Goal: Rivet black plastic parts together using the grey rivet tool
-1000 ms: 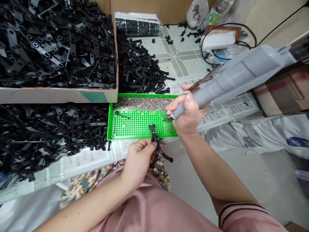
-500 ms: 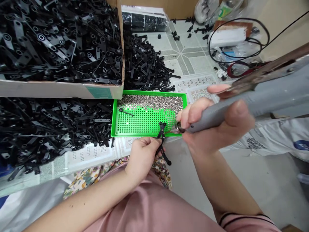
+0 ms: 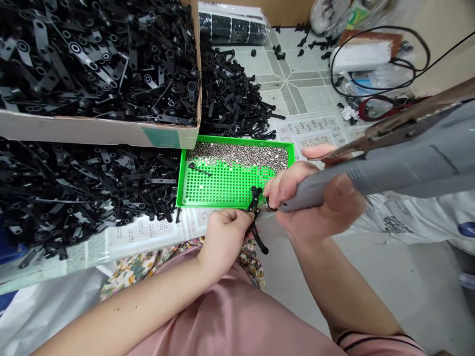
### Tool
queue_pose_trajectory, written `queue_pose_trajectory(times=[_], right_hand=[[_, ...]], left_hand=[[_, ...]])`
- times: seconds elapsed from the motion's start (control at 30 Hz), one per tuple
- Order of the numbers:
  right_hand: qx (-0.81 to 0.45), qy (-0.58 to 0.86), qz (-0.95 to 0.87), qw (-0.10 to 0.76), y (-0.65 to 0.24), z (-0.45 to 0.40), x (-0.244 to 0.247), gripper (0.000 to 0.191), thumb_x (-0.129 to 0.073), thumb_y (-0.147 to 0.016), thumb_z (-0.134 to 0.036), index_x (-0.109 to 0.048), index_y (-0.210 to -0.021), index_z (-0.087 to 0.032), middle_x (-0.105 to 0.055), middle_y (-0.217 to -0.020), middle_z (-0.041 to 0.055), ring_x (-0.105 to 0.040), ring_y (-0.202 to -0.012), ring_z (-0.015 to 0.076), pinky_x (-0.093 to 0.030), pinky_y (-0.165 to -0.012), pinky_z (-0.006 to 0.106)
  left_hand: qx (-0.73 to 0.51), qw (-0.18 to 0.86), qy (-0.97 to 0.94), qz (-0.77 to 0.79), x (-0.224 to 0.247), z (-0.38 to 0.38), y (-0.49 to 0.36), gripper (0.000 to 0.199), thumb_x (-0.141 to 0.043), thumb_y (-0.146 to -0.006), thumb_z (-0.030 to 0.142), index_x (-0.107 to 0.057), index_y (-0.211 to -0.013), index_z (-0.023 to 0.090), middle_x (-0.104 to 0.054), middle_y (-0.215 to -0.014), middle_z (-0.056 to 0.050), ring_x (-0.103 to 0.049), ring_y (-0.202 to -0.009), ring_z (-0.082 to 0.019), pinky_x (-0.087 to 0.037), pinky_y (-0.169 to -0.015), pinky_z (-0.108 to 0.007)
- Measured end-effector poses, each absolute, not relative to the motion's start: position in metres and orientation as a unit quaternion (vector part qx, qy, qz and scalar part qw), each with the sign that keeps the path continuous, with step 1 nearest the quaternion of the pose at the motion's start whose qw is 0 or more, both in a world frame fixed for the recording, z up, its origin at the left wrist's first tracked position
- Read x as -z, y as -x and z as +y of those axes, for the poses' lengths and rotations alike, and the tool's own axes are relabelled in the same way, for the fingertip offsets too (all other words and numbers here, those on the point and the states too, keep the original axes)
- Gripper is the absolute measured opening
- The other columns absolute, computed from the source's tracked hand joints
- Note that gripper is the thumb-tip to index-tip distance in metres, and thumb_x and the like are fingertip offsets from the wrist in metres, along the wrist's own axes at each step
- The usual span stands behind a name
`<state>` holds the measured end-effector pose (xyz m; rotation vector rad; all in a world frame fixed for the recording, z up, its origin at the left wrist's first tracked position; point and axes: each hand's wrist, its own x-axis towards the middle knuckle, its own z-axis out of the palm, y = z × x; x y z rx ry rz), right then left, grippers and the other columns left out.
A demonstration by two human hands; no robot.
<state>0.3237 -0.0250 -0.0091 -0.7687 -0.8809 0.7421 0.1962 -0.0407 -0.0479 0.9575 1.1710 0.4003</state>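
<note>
Pinched in the fingers of my left hand [image 3: 227, 237] is a black jointed plastic bracket [image 3: 261, 242], held just past the near edge of a green perforated tray [image 3: 237, 205]. My right hand [image 3: 308, 198] wraps round a grey electric screwdriver [image 3: 393, 163], which lies slanted with its tip to the left. That tip meets the bracket near its middle, close to my left fingertips; the exact contact is hidden. Small silvery screws [image 3: 237, 154] cover the far half of the tray. A single black arm piece [image 3: 199, 169] lies in its left part.
A cardboard box [image 3: 166, 131] heaped with black plastic parts stands at the left. More loose black parts [image 3: 104, 183] lie before it and beside it. A plastic-wrapped roll [image 3: 233, 28], a looped black cable [image 3: 374, 94] and plastic bags are farther back.
The screwdriver in my right hand has moved left, its tip now up against the bracket. My left hand keeps its pinch. The whole view has shifted slightly.
</note>
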Motion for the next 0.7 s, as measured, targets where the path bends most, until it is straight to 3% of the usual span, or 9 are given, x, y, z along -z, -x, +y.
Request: queue_pose_trajectory(times=[0.27,0.53,0.7], right_hand=[[-0.353,0.359,-0.424,0.753,-0.32,-0.031,0.01,0.024,-0.063,-0.077,-0.038,-0.058,-0.093,-0.021,-0.056,-0.05,-0.0036,-0.049,-0.036,0.0151,-0.044,-0.038,0.032],[-0.355,0.387,-0.534,0.663,-0.32,-0.038,0.012,0.027,-0.058,-0.08,-0.045,-0.058,-0.101,-0.029,-0.058,-0.056,-0.0036,-0.053,-0.041,0.0169,-0.048,-0.044,0.035],[-0.265,0.389,-0.448,0.76,-0.334,-0.034,0.012,0.029,-0.055,-0.08,-0.047,-0.058,-0.099,-0.026,-0.052,-0.048,-0.0057,-0.048,-0.034,0.0148,-0.045,-0.039,0.032]], left_hand=[[-0.177,0.71,-0.421,0.537,0.043,-0.038,-0.198,0.035,-0.055,-0.078,0.034,-0.054,-0.048,0.016,-0.049,-0.045,0.002,-0.037,-0.044,-0.009,-0.028,-0.046,-0.024],[-0.208,0.711,-0.422,0.523,0.043,-0.039,-0.198,0.034,-0.053,-0.078,0.034,-0.053,-0.049,0.017,-0.047,-0.045,0.003,-0.038,-0.045,-0.009,-0.029,-0.047,-0.023],[-0.203,0.713,-0.419,0.525,0.043,-0.041,-0.196,0.032,-0.055,-0.078,0.037,-0.059,-0.054,0.016,-0.055,-0.051,0.001,-0.043,-0.049,-0.011,-0.032,-0.051,-0.023]])
